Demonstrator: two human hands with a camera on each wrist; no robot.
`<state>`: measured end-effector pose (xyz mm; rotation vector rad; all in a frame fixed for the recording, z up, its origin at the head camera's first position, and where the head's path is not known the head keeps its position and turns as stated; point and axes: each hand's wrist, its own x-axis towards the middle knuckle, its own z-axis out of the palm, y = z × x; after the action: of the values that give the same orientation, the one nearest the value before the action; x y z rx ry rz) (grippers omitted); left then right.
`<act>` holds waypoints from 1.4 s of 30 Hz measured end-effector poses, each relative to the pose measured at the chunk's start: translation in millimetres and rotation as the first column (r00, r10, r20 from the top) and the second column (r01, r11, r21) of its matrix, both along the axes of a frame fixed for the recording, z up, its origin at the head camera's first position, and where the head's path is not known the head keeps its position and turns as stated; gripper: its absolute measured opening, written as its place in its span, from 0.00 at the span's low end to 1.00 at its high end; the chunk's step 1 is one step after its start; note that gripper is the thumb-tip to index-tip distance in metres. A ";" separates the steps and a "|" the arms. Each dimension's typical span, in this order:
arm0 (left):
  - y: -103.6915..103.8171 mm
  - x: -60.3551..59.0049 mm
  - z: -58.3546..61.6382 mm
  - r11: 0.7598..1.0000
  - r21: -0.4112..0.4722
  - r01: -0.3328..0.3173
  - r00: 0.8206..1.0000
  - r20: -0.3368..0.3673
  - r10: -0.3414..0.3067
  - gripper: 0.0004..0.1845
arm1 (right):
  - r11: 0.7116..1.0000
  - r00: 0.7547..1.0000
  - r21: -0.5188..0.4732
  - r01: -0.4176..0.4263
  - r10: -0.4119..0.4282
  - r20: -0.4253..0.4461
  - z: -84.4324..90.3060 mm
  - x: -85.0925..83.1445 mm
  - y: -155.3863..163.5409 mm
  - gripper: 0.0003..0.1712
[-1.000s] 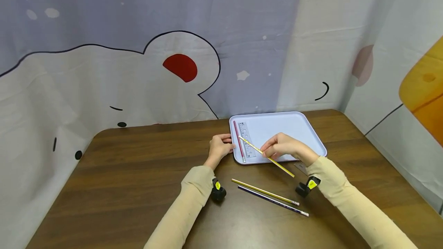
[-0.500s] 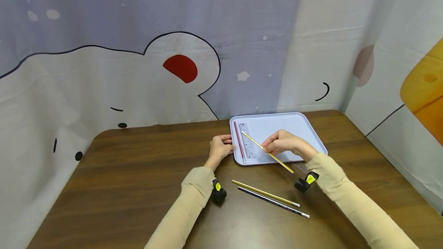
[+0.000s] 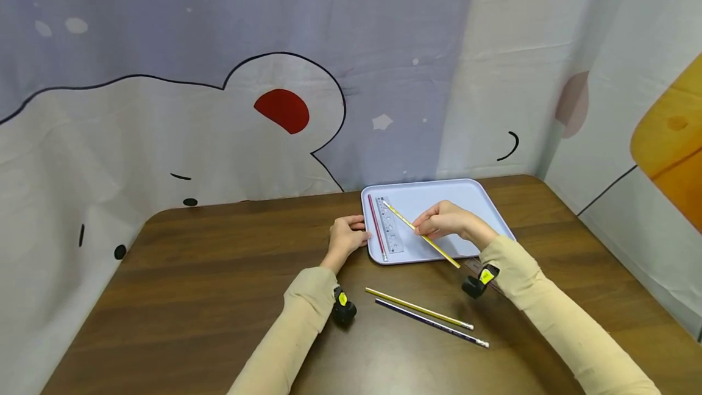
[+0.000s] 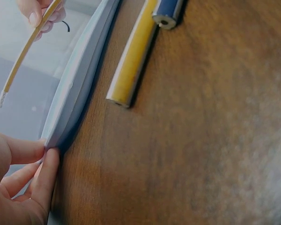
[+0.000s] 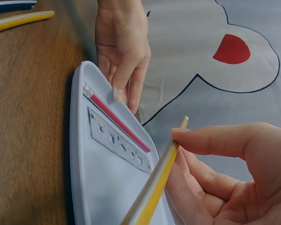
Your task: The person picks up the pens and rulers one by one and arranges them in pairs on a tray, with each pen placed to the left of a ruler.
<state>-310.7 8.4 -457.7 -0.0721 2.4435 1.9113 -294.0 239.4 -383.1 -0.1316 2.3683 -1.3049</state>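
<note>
My right hand (image 3: 446, 221) pinches a yellow-and-white striped pencil (image 3: 439, 250) between thumb and fingertips, slanted over the tray with its eraser end pointing away to the left. The pale tray (image 3: 450, 194) has a red pencil (image 3: 377, 227) lying along its left side. Beside that pencil lies a clear stencil ruler (image 5: 118, 139) with cut-out shapes. At the tray's left edge my left hand (image 3: 345, 239) grips the rim; the left wrist view shows the thumb and fingers (image 4: 46, 180) around it at the corner.
In front of the tray, a second yellow pencil (image 3: 417, 308) and a dark blue pencil (image 3: 430, 322) lie side by side on the wooden table (image 3: 247, 273). A clear flat piece (image 3: 473, 266) lies partly hidden under the right wrist. A printed curtain (image 3: 219, 139) hangs behind the table.
My right hand has moved slightly away from me over the tray, carrying the striped pencil with it. The left hand stays at the tray's rim.
</note>
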 end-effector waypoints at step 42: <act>-3.0 3.4 1.2 1.000 0.003 0.002 1.000 0.000 -0.002 0.24 | 0.988 0.994 -0.124 0.091 -0.084 0.065 -3.2 -29.0 -3.6 0.28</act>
<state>-307.3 5.4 -456.5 -0.0696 2.4393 1.9138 -323.0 235.8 -386.2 -0.0260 2.2639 -1.4797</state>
